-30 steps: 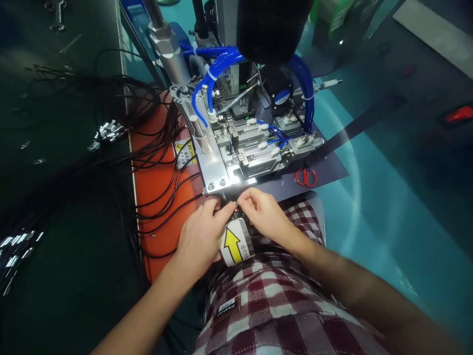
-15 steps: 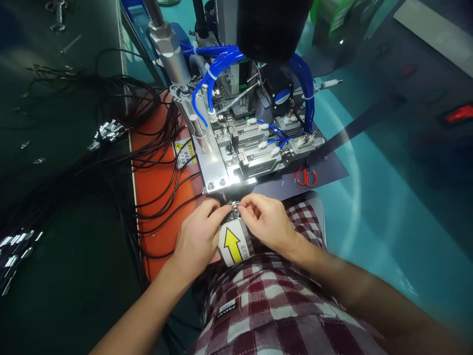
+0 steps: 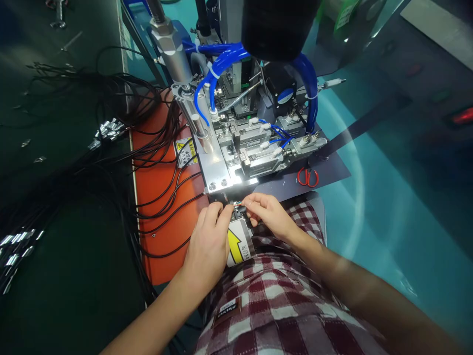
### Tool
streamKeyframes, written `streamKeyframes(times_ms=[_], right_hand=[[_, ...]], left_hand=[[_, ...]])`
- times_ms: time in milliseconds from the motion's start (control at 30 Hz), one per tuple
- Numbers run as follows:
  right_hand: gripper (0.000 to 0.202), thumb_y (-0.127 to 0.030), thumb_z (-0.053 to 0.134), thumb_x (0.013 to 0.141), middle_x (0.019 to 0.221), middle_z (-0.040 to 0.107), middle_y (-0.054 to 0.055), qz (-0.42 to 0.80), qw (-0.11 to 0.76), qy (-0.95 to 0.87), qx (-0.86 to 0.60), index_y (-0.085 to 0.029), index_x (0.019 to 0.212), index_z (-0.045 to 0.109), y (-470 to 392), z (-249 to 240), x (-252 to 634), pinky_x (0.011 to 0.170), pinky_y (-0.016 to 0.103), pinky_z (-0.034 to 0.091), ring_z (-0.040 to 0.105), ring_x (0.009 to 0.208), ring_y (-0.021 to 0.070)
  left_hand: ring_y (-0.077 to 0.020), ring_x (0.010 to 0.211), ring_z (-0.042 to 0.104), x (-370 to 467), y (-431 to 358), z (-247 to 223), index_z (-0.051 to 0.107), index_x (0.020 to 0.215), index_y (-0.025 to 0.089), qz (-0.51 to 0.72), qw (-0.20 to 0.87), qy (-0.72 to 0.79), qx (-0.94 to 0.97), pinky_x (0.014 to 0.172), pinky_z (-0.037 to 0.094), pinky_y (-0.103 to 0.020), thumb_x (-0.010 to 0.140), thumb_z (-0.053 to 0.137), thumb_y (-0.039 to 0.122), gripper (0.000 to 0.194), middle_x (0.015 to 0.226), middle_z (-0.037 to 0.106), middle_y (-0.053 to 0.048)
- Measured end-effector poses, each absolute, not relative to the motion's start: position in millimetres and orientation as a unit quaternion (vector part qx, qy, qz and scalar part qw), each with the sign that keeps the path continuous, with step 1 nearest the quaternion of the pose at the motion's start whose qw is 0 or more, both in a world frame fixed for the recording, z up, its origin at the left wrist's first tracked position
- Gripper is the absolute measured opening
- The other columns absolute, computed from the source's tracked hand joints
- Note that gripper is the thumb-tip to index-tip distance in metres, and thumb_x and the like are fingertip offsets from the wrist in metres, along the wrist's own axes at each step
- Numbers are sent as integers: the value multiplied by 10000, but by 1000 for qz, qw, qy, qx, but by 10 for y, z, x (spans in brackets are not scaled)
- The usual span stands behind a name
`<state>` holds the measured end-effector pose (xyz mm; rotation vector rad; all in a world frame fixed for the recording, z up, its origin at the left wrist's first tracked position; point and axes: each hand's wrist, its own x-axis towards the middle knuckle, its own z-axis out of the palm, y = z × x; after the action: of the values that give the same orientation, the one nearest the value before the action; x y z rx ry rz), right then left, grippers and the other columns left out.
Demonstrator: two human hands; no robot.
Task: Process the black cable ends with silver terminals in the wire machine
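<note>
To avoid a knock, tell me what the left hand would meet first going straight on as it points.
The left hand would likely meet the machine first, at its near end; depth is unclear, so they may already touch.

The metal plate point(image 3: 214, 170) blocks the way just beyond the left hand point(image 3: 209, 236) and right hand point(image 3: 268, 213), and black cables point(image 3: 173, 118) strewn over the orange panel point(image 3: 162, 268) hem in the left side. Rightward, a hand could pass over the teal surface point(image 3: 388, 217), beyond the red-handled scissors point(image 3: 314, 179).
</note>
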<state>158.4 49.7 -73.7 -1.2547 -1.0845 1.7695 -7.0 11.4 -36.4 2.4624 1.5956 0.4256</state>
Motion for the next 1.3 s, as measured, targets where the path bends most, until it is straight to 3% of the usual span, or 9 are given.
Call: streamKeyframes(times_ms=[100,267,467,600,867,1067,1300], right_hand=[[305,-468,578,821,660,554,-27,653,370,-426,-505,-170,765,547,475,-745,1543,487,244,374,497,469,89],[264,-424,596,820,566,492,-60,631,388,-445,-504,-194,728,507,479,-786,1427,470,235,348,476,458,94],[260,-381,610,794,482,436,-85,700,415,-356,-460,-187,675,483,491,-800,1379,461,224,280,360,415,66],[262,-405,605,802,480,440,-87,652,418,-406,-485,-194,705,482,480,-769,1391,463,229,280,385,423,77],[353,-452,702,683,558,457,-72,744,366,-317,-461,-168,642,496,557,-737,1435,492,236,268,347,450,51],[382,-520,585,795,546,460,-58,723,374,-353,-461,-184,650,474,518,-771,1412,514,245,317,403,479,82],[269,-440,532,861,552,372,-72,616,432,-423,-505,-212,739,460,438,-896,1311,473,249,276,341,487,100]], left_hand=[[-221,893,521,-91,138,-423,572,1131,111,180,115,540,814,773,507,-346,857,421,47,320,991,549,-101],[-225,905,533,-118,148,-461,576,1123,101,211,122,530,813,773,509,-352,831,415,16,343,990,553,-105],[-212,937,528,-130,142,-473,579,1134,109,241,158,523,802,825,498,-345,844,401,11,355,1004,552,-98],[-206,950,522,-151,148,-465,575,1145,105,248,176,517,800,838,496,-342,860,396,21,347,1016,554,-99],[-235,908,514,-134,145,-476,566,1154,90,192,109,510,831,790,502,-372,870,414,54,325,1038,586,-129],[-230,900,508,-133,153,-513,572,1153,113,205,94,512,829,778,496,-359,873,407,65,328,1015,583,-116],[-235,865,496,-102,189,-469,567,1173,113,139,85,513,843,744,491,-365,822,400,24,399,1012,575,-120]])
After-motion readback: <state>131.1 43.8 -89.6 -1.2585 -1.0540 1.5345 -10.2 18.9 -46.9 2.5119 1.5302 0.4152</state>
